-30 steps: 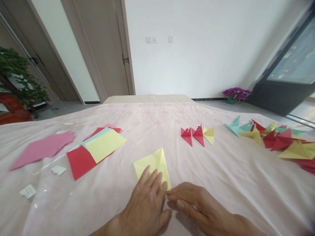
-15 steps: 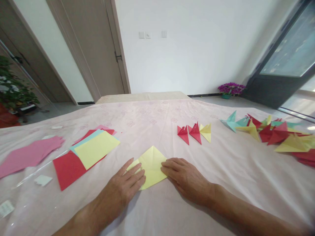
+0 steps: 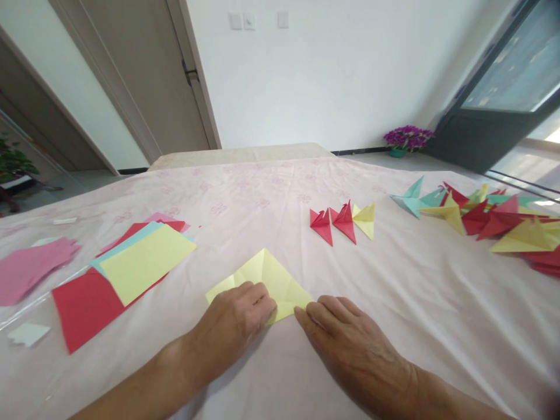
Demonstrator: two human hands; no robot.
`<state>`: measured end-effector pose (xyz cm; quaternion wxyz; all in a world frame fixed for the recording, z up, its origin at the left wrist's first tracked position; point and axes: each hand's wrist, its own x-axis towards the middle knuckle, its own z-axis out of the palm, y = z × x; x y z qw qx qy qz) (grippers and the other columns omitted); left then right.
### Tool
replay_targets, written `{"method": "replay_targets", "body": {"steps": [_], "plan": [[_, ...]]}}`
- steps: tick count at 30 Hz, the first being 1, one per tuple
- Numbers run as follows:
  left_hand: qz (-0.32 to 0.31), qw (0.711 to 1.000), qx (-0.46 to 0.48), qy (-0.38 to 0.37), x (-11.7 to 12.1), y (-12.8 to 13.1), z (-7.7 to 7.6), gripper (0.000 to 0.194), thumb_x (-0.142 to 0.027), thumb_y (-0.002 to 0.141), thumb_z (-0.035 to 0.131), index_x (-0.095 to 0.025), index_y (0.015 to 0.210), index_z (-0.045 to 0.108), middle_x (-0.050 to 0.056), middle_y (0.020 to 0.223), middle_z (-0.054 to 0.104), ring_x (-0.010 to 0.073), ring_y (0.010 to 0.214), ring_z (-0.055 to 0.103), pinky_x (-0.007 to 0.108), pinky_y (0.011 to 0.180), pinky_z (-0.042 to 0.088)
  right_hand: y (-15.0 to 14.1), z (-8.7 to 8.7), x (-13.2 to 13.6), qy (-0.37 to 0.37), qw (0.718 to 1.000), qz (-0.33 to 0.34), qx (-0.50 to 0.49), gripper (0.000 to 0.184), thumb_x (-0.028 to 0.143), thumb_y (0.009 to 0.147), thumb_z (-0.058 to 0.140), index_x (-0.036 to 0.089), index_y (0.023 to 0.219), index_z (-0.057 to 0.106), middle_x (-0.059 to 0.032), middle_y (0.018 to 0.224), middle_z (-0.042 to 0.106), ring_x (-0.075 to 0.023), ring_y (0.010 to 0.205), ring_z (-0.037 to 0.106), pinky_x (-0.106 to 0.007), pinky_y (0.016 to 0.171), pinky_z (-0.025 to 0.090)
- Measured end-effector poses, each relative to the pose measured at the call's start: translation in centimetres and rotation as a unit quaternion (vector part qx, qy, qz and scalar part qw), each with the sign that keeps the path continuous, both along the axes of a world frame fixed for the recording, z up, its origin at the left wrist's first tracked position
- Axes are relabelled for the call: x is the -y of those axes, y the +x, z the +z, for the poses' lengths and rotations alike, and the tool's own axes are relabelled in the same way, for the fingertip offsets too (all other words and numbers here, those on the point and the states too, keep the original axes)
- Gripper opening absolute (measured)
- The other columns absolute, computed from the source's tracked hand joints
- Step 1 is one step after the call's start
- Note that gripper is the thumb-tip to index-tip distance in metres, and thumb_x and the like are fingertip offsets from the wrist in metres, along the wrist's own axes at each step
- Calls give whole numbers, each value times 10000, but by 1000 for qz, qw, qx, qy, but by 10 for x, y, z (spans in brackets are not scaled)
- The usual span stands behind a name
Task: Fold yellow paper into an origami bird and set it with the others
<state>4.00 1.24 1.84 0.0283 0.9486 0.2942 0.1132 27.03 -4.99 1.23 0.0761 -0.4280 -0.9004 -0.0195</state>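
A creased sheet of yellow origami paper (image 3: 266,269) lies on the cloth between my hands, one corner pointing away from me. My left hand (image 3: 234,318) rests over its near left part with the fingers curled in and closed at the near edge; their tips are partly hidden. At the sheet's right corner, the thumb and bent fingers of my right hand (image 3: 350,332) pinch the paper. Beyond it stand two red folded paper cranes (image 3: 343,221) and a yellow folded paper piece (image 3: 364,220).
Left of my hands lie overlapping yellow sheets (image 3: 146,262), red sheets (image 3: 87,306) and a pink paper stack (image 3: 32,268). A white scrap (image 3: 30,333) is nearby. Several folded cranes (image 3: 494,221) are heaped at the right. A pink patterned cloth (image 3: 271,192) covers the surface.
My left hand has gone from flat, spread fingers to curled ones. My right hand has moved to the right corner and pinches it. The view has tilted down and shifted slightly right.
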Motion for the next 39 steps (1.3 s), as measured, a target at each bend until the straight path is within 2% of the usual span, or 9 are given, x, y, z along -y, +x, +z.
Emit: {"method": "replay_targets", "body": {"steps": [5, 7, 11, 15, 22, 24, 27, 31, 39], "plan": [[-9, 998, -19, 62, -29, 19, -3, 149, -167, 926, 492, -172, 803, 576, 34, 815, 608, 189, 768, 588, 330, 694, 506, 6, -1, 2, -66, 997, -42, -10, 310, 125, 850, 635, 161, 1151, 571, -54, 989, 583, -212, 839, 474, -360, 755, 425], [-28, 996, -1, 86, -39, 25, -7, 125, -228, 926, 522, -154, 986, 604, 85, 1030, 643, 238, 1025, 589, 398, 882, 488, 8, 0, 3, -79, 995, -57, -16, 315, 101, 836, 629, 156, 1141, 574, -62, 1002, 577, -214, 849, 471, -365, 767, 424], [-56, 994, 2, 95, -54, 28, -19, 506, -475, 926, 509, -175, 1331, 474, 117, 1348, 539, 281, 1366, 364, 503, 1129, 272, 14, 0, 6, -89, 993, -77, -27, 336, 64, 834, 593, 164, 1154, 567, -64, 1019, 573, -212, 863, 473, -367, 778, 418], [-60, 995, 2, 82, -61, 28, -21, 687, -659, 854, 461, -174, 1339, 481, 122, 1203, 585, 293, 1274, 440, 559, 1152, 195, 16, 1, 6, -94, 992, -75, -25, 330, 85, 846, 583, 158, 1167, 558, -70, 1024, 574, -219, 865, 473, -376, 776, 418], [-41, 995, 11, 94, -60, 32, -8, 596, -706, 790, 508, -174, 1024, 636, 56, 887, 575, 242, 922, 523, 611, 1110, 258, 17, 4, 6, -118, 990, -78, -19, 329, 111, 861, 573, 161, 1185, 548, -70, 1038, 569, -226, 871, 476, -384, 769, 424], [-43, 992, 24, 114, -56, 32, -5, 507, -662, 821, 519, -179, 911, 645, 36, 819, 560, 220, 855, 514, 604, 1114, 266, 17, 5, 7, -122, 989, -79, -21, 335, 110, 861, 573, 163, 1191, 547, -68, 1035, 571, -222, 864, 477, -379, 765, 425], [-51, 986, 47, 150, -46, 32, -1, 284, -425, 922, 532, -192, 798, 636, 3, 738, 542, 174, 770, 504, 588, 1130, 262, 17, 6, 6, -127, 988, -83, -29, 354, 103, 851, 583, 158, 1199, 544, -69, 1038, 572, -215, 859, 479, -371, 772, 428], [-39, 973, 87, 211, -29, 30, 0, 206, -103, 917, 500, -197, 834, 663, -16, 725, 586, 148, 777, 544, 592, 1137, 258, 16, 7, 5, -125, 988, -84, -28, 339, 106, 848, 580, 165, 1182, 555, -67, 1031, 580, -216, 856, 482, -370, 769, 431], [-41, 962, 73, 262, -7, 22, -4, 166, -95, 897, 555, -172, 954, 690, -7, 815, 668, 166, 860, 611, 631, 1152, 187, 17, 8, 5, -105, 991, -82, -24, 325, 78, 840, 549, 164, 1152, 572, -68, 1009, 585, -214, 846, 493, -369, 761, 441]]}}
